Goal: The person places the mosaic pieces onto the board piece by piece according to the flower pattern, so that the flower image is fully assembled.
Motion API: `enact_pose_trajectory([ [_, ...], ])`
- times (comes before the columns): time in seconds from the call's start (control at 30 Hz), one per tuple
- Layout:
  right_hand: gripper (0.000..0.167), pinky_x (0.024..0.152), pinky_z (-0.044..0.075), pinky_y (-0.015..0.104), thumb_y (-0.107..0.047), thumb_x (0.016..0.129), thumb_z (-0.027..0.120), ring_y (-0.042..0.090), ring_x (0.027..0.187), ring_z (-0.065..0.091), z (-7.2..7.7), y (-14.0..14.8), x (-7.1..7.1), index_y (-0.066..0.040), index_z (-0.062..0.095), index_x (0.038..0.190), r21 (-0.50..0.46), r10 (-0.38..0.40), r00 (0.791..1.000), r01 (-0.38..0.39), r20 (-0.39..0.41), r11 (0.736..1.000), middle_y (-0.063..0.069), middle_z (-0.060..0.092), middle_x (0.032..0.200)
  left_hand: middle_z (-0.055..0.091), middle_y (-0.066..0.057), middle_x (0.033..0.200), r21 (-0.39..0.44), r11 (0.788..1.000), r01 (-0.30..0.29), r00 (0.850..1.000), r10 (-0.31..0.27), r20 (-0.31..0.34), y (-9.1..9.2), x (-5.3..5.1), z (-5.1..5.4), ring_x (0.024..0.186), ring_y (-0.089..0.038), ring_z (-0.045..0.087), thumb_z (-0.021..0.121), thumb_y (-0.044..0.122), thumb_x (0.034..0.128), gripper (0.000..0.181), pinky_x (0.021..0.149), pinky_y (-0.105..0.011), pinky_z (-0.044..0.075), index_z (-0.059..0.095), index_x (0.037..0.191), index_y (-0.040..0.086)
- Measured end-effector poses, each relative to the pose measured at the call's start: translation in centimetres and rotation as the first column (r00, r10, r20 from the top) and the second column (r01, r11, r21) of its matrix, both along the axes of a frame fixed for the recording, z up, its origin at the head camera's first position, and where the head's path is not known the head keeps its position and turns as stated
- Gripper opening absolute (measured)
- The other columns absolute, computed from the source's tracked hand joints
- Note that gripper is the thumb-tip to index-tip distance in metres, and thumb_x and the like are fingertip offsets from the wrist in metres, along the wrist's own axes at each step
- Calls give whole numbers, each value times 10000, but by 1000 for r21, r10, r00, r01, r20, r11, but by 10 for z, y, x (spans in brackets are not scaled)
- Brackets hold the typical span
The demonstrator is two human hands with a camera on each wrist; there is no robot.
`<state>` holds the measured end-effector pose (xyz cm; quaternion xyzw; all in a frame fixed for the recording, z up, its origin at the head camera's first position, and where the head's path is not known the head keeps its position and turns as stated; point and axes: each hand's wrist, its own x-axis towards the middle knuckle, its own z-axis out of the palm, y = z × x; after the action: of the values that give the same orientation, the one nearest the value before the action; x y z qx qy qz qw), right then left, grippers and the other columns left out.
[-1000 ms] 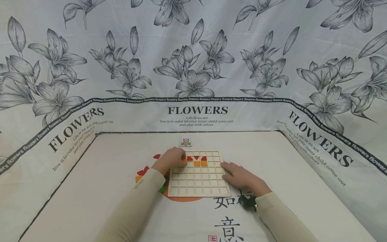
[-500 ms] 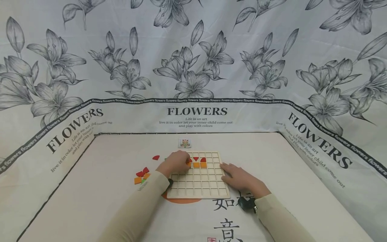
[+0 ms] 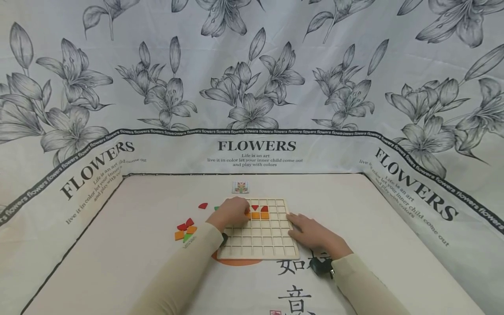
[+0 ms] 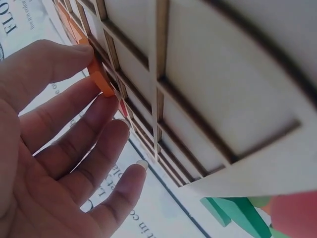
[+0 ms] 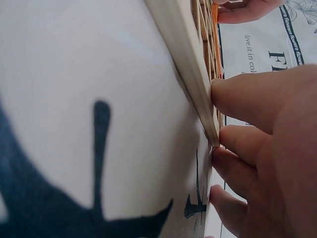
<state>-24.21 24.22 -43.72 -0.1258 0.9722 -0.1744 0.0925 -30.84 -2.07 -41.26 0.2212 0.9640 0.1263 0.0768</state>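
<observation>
The left hand is pinching an orange piece between thumb and forefinger. The left wrist view is showing this grip; in the head view the back of the hand is largely covering it. The piece is standing at the surface of the gridded board; whether it is touching a cell floor cannot be told. The right hand is resting with fingers extended against the board's right edge, the right wrist view showing fingertips touching the rim. Only the head view is showing a picture card lying beyond the board and a loose cluster of red, orange and green pieces lying left of it. The left wrist view is revealing green pieces beside the board, which the left arm is mostly hiding from the head view.
</observation>
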Motion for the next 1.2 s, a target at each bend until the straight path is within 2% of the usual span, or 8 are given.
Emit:
enact_pose_trajectory([
  [0.2, 582, 1149, 231, 572, -327, 986, 501, 389, 1456, 245, 1, 0, 1, -123, 341, 1507, -8, 2, 1000, -2, -2, 1000, 126, 312, 1570, 608, 21, 769, -3, 1000, -7, 1000, 7, -13, 0, -1, -1, 682, -156, 506, 657, 138, 864, 45, 680, -307, 433, 676, 825, 126],
  [0.43, 582, 1157, 218, 569, -328, 986, 498, 382, 1459, 243, 1, 0, 0, -125, 338, 1508, -8, 1, 1000, -1, -8, 1000, 119, 311, 1572, 603, 10, 771, 5, 1000, -7, 1000, 7, -8, 2, -2, -2, 701, -164, 497, 677, 133, 863, 65, 683, -316, 416, 660, 800, 129],
  [0.6, 577, 1155, 219, 570, -324, 987, 492, 382, 1458, 245, 0, 0, -1, -121, 342, 1506, -2, 9, 1000, -9, -13, 1000, 122, 314, 1570, 641, 19, 834, 13, 1000, -13, 1000, 13, 1, 2, -3, -2, 745, -160, 533, 692, 159, 868, 40, 730, -314, 463, 691, 860, 119],
  [0.83, 580, 1156, 219, 568, -327, 986, 489, 383, 1458, 246, -1, 1, -1, -119, 340, 1506, 6, 13, 1000, -13, -14, 1000, 126, 316, 1568, 673, 12, 887, 4, 1000, 9, 1000, -9, -16, 1, -4, -3, 762, -150, 544, 689, 175, 878, 71, 776, -317, 492, 713, 911, 116],
  [0.97, 583, 1156, 219, 569, -330, 986, 490, 383, 1459, 241, -2, 1, -2, -117, 338, 1507, 10, 11, 1000, -11, -16, 1000, 123, 315, 1569, 676, 11, 910, 0, 1000, 2, 1000, -2, -9, 0, -4, -3, 793, -156, 559, 685, 187, 881, 100, 817, -323, 496, 719, 944, 117],
  [1.1, 575, 1159, 208, 571, -318, 990, 487, 384, 1461, 236, -2, 1, -2, -106, 340, 1505, 8, 17, 1000, -17, -21, 1000, 124, 317, 1568, 704, 7, 963, 1, 1000, 0, 1000, 0, -28, -3, -3, -3, 848, -145, 601, 674, 182, 885, 139, 873, -336, 511, 731, 994, 118],
  [1.2, 570, 1157, 206, 576, -309, 996, 477, 392, 1459, 234, 0, 0, -2, -96, 335, 1505, 11, 27, 999, -27, -20, 1000, 133, 313, 1568, 710, 10, 973, 3, 1000, -7, 999, 8, -36, -6, -2, -2, 843, -137, 603, 667, 182, 888, 156, 865, -333, 514, 733, 1015, 119],
])
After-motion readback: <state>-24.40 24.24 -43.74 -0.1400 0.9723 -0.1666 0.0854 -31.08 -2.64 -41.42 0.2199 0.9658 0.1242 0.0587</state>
